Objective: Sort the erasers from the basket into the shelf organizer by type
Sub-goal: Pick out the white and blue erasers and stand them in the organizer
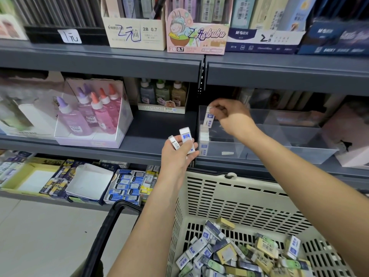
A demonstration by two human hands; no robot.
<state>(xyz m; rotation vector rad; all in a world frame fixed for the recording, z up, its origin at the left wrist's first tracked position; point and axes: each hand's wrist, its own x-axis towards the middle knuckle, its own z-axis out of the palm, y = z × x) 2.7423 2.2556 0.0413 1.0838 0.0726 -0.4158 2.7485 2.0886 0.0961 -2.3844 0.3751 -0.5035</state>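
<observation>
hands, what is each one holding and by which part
Right hand pinches one eraser by its top end, above the organizer. Left hand grips two erasers by their lower ends.

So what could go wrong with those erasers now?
The white-and-blue eraser pinched by the right hand might topple the white eraser stack in the clear plastic organizer. The left hand grips two more sleeved erasers only by their lower ends; one could slip and miss the beige plastic basket.

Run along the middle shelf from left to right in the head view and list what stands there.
Box of pink and purple glue bottles → carton of small bottles, further back → clear organizer, the right hand holding an eraser over its left end → pale pink box.
</observation>
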